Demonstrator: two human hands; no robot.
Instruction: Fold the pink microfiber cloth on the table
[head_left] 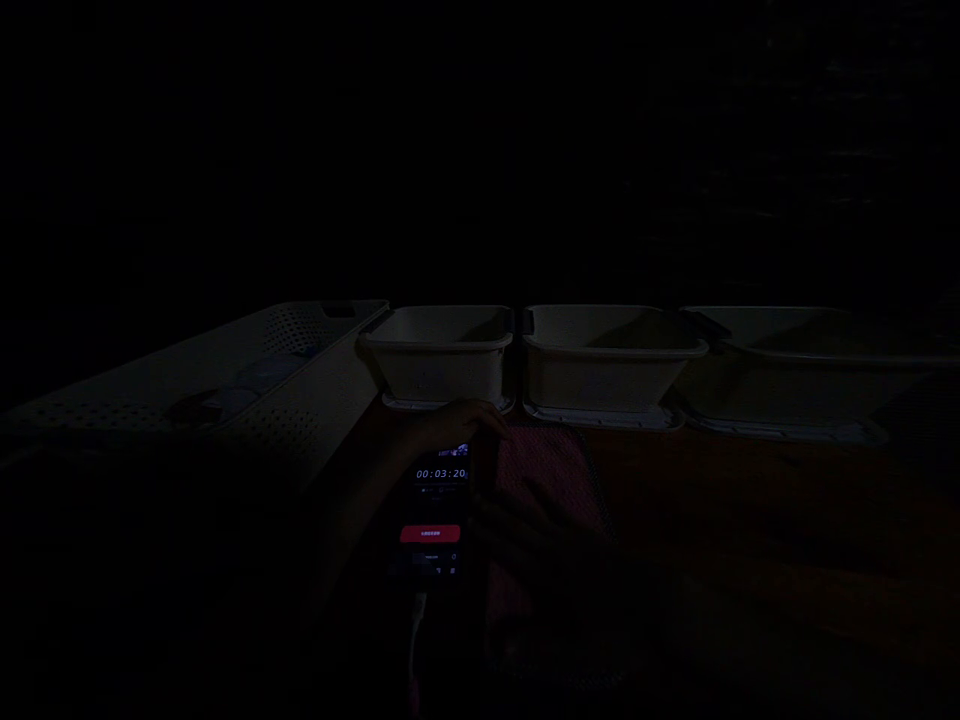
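The scene is very dark. A pink cloth (pixel 559 465) with a textured surface lies on the brown table. My left hand (pixel 461 422) arches over the top of a lit phone, its fingers stretched toward the cloth's far left corner; whether they touch it is hard to see. My right hand (pixel 525 530) is a dim shape over the cloth, fingers apart and pointing left. Nothing shows in its grasp. The phone (pixel 431 505) lies left of the cloth, its screen showing a timer and a red button.
A white cable (pixel 416 630) runs from the phone toward me. At left stands a perforated white basket (pixel 330 400) with dim items inside. Along the back are three light tubs: a left tub (pixel 442 370), a middle tub (pixel 600 380) and a right tub (pixel 795 385). Brown tabletop (pixel 750 500) extends right.
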